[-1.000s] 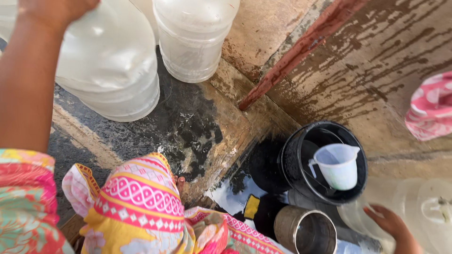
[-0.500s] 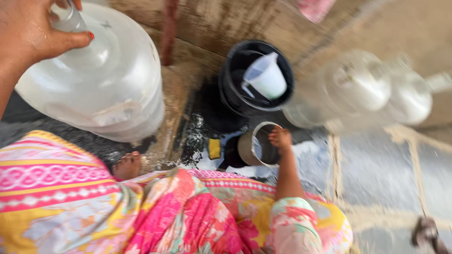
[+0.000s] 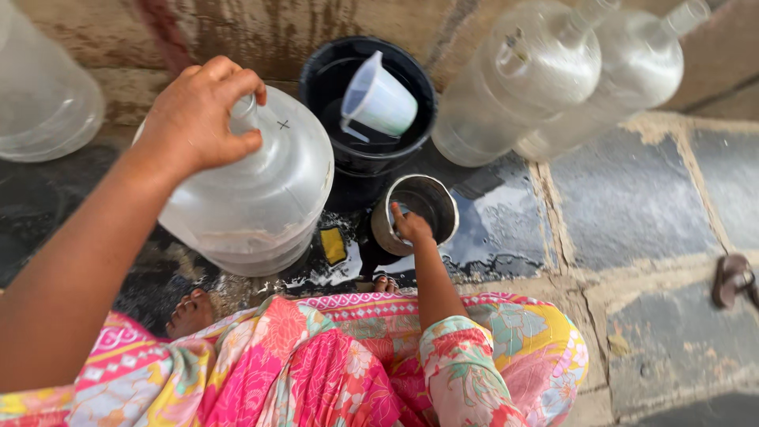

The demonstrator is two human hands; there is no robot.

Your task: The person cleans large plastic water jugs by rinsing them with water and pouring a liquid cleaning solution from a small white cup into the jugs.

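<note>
Two hands engaged: left hand (image 3: 198, 119) clenched round jug (image 3: 253, 190) neck; right hand (image 3: 411, 228) grasping steel pot (image 3: 419, 212) rim beside jug. Probably bulky, wet, slippery.

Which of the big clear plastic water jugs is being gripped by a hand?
The clear plastic jug nearest the person, just left of the black bucket: the left hand grips its neck. The others stand untouched.

Your left hand (image 3: 194, 119) grips a clear, smooth plastic jug (image 3: 253, 190). Right of the jug, your right hand (image 3: 411, 228) holds a dull metal pot (image 3: 431, 198); behind it, a glossy black plastic bucket (image 3: 419, 75). Floor (image 3: 624, 205): rough stone, wet.
</note>
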